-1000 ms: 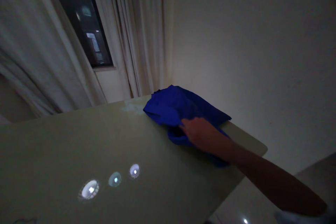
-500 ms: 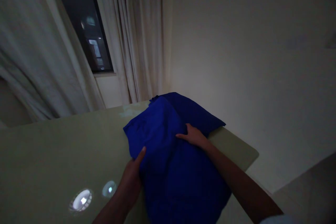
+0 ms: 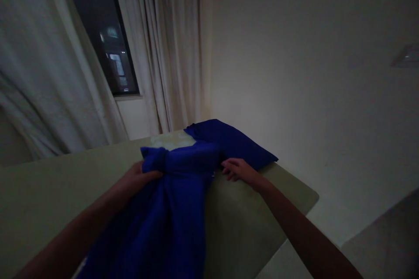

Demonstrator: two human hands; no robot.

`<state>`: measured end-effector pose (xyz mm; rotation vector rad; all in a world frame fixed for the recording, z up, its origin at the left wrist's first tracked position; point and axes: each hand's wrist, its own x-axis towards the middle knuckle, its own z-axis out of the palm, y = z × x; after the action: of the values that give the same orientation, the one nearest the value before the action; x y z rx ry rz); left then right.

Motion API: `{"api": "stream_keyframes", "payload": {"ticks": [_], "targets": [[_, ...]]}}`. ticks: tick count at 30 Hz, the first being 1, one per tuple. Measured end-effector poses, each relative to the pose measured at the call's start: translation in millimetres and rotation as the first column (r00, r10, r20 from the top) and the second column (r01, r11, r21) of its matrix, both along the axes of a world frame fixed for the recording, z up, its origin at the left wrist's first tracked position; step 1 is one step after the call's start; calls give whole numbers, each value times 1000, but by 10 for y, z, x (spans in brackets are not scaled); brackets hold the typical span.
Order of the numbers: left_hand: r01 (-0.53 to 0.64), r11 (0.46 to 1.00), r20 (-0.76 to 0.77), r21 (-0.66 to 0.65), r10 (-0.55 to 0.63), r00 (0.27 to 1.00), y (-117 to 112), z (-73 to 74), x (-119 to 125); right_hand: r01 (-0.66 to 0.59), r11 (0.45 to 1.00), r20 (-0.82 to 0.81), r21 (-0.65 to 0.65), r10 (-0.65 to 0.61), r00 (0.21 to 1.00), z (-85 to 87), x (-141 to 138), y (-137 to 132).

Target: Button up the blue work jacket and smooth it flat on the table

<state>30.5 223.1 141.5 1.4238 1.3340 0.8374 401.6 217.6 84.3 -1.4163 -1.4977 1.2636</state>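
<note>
The left hand (image 3: pixel 132 178) is closed on a gathered fistful of the blue cloth (image 3: pixel 170 209), which sits at its 3 o'clock. From that bunch the cloth runs toward 7 o'clock and out of the bottom of the view, while a darker flap (image 3: pixel 229 142) lies flat at the far edge of the pale green worktop (image 3: pixel 248 226). The right hand (image 3: pixel 238 171) is open, fingers slightly curled, resting just beside the gathered cloth at its 9 o'clock, with the flap at its 12 o'clock. Pale curtains (image 3: pixel 163 43) hang at 11 o'clock, around a dark window (image 3: pixel 111 39).
</note>
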Motion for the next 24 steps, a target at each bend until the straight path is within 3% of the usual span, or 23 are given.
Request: {"api": "stream_keyframes", "payload": {"ticks": [1, 2, 4, 6, 7, 8, 10, 12, 14, 16, 18, 20, 22, 24], "targets": [[26, 980, -164, 199, 7, 986, 76, 271, -86, 74, 997, -72, 31, -72, 995, 18, 3, 64], [80, 920, -333, 383, 57, 941, 142, 542, -135, 114, 992, -154, 52, -104, 983, 43, -18, 126], [251, 755, -613, 606, 242, 752, 213, 1003, -127, 129, 987, -318, 92, -94, 944, 124, -110, 241], [432, 638, -748, 638, 380, 543, 194, 1236, -21, 140, 981, -441, 135, -67, 895, 235, -221, 346], [498, 615, -786, 611, 393, 478, 158, 1240, 48, 152, 978, -487, 143, -64, 871, 289, -266, 394], [543, 614, -816, 573, 366, 447, 109, 1168, 116, 162, 977, -521, 140, -67, 851, 333, -299, 438], [551, 670, -847, 497, 237, 476, -28, 828, 231, 186, 977, -539, 109, -99, 837, 363, -323, 503], [447, 777, -788, 443, 99, 608, -227, 331, 297, 211, 973, -475, 94, -143, 868, 298, -300, 532], [282, 887, -636, 366, 18, 772, -491, -169, 308, 237, 969, -356, 66, -199, 913, 149, -249, 528], [176, 951, -480, 253, -35, 876, -760, -538, 261, 237, 972, -212, 6, -230, 950, -44, -198, 514], [156, 970, -416, 184, -67, 907, -937, -721, 149, 235, 971, -20, -42, -236, 971, -239, -183, 515], [169, 955, -488, 242, -30, 872, -955, -761, -30, 222, 975, 193, 18, -221, 956, -404, -224, 532], [159, 934, -653, 321, 97, 751, -843, -755, -270, 140, 979, 389, 148, -188, 902, -508, -297, 539], [148, 952, -789, 267, 128, 601, -699, -772, -556, -14, 974, 532, 228, -112, 839, -522, -328, 497]]}}
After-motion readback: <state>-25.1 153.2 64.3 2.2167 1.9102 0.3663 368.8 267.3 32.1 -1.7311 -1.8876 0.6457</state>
